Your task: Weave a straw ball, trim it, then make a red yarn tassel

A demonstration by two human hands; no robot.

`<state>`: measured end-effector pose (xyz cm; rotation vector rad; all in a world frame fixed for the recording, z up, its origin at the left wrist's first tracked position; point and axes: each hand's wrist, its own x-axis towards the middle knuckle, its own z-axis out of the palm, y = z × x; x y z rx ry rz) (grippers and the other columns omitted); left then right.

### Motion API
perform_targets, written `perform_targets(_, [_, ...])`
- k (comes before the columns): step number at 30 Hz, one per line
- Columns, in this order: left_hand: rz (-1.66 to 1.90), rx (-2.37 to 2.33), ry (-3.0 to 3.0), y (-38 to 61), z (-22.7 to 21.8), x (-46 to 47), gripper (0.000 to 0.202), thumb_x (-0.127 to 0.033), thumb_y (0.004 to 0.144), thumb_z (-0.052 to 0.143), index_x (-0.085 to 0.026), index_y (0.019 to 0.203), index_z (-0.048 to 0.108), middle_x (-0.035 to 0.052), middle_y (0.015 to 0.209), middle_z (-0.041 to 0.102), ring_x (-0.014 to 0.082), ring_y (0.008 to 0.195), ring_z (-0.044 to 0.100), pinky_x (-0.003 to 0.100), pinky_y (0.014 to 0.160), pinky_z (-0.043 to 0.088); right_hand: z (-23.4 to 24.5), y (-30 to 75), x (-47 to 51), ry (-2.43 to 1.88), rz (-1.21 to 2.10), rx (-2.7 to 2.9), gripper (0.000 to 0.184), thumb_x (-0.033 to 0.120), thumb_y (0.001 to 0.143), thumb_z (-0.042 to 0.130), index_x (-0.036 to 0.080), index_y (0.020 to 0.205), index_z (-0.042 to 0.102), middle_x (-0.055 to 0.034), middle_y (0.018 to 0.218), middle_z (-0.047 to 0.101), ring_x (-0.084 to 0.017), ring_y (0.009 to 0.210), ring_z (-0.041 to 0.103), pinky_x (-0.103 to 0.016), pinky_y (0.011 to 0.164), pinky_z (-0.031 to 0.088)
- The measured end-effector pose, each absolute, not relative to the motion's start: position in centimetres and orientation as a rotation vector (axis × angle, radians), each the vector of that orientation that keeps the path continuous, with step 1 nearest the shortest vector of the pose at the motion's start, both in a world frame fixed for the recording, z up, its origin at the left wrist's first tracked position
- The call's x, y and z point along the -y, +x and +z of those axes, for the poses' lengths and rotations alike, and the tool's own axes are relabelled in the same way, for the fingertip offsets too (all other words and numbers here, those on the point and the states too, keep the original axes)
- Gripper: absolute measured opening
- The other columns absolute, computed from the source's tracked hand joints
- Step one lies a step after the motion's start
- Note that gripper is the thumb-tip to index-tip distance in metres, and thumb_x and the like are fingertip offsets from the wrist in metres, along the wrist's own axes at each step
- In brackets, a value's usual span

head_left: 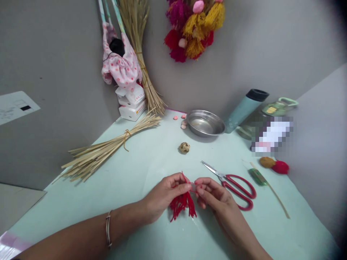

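Observation:
My left hand [165,196] pinches the top of a red yarn tassel [182,205] whose strands hang down onto the pale green table [151,159]. My right hand [214,196] meets it from the right, fingertips gripping the same knot of the red yarn tassel. A thin bracelet circles my left wrist. Red-handled scissors [235,184] lie just right of my right hand, blades pointing away to the upper left.
A tied straw bundle [108,150] lies at the left. Behind are a small speckled ball [184,147], a metal bowl [205,123], pink beads, a teal flask [245,108], white boxes, upright straw, and hanging tassels on the wall. At the right lie yarn pompoms [275,165] and a stick.

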<state>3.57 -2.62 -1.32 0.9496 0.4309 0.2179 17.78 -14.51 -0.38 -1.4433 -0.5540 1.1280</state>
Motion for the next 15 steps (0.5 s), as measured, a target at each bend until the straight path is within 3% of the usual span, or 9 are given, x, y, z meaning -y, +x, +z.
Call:
perform_targets(7, [0.188,-0.456,1.026,3.6,-1.6,2.8,0.033,-0.046,0.081,0.069,-0.016,0.084,0.057,-0.0035,0.071,0.048,0.0068,0.059,0.037,0.021,0.056,0.029,-0.2,18.4,14.9,-1.537,0.917,0.441,0.03,0.044,0.083,0.071,0.023,0.102,0.065,0.0007,0.078,0.062,-0.012,0.062,0.049,-0.028,0.064,0.039])
perform_targets(12, [0.181,-0.465,1.072,3.6,-1.8,2.8,0.035,-0.049,0.08,0.069,-0.017,0.082,0.056,-0.0044,0.068,0.047,0.0073,0.057,0.036,0.022,0.056,0.029,0.1,18.2,15.1,-1.696,0.791,0.656,0.035,0.054,0.09,0.057,0.026,0.111,0.061,-0.004,0.098,0.065,-0.019,0.082,0.057,-0.034,0.081,0.044])
perform_targets(15, [0.164,-0.438,1.119,3.5,-1.8,2.9,0.036,-0.05,0.079,0.069,-0.017,0.082,0.055,-0.0056,0.064,0.045,0.0069,0.055,0.036,0.022,0.055,0.029,0.3,17.4,15.0,-1.716,0.882,0.865,0.032,0.054,0.088,0.059,0.024,0.096,0.062,-0.0032,0.087,0.063,-0.022,0.082,0.057,-0.033,0.075,0.044])
